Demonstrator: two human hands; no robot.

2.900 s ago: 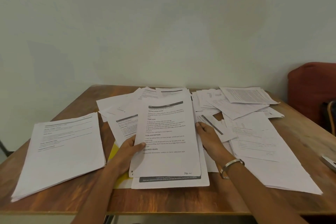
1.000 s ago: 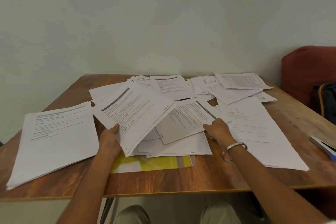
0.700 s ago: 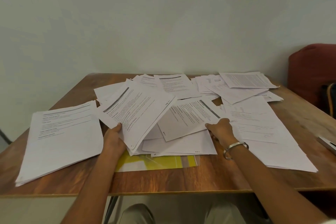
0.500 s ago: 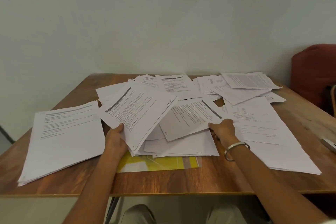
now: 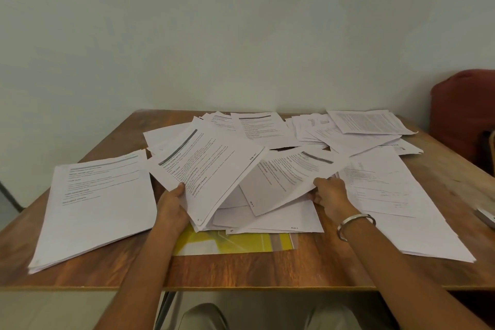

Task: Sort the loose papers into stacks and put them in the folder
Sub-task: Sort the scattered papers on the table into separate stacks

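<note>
Wooden table point(image 5: 241, 268) carries loose papers point(image 5: 348, 136), well spread. Sorted stack point(image 5: 93, 203) lies at left. Yellow folder point(image 5: 235, 242) sits half buried at near edge. Left hand point(image 5: 171, 205) grips tilted sheaf point(image 5: 209, 169); right hand point(image 5: 330, 191) pinches single sheet point(image 5: 284, 179). We judge sheaf may fan, slide apart; sheet could drag neighbours.

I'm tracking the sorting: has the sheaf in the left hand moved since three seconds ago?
Yes. The sheaf has swung left toward the left stack, uncovering the yellow folder.
</note>
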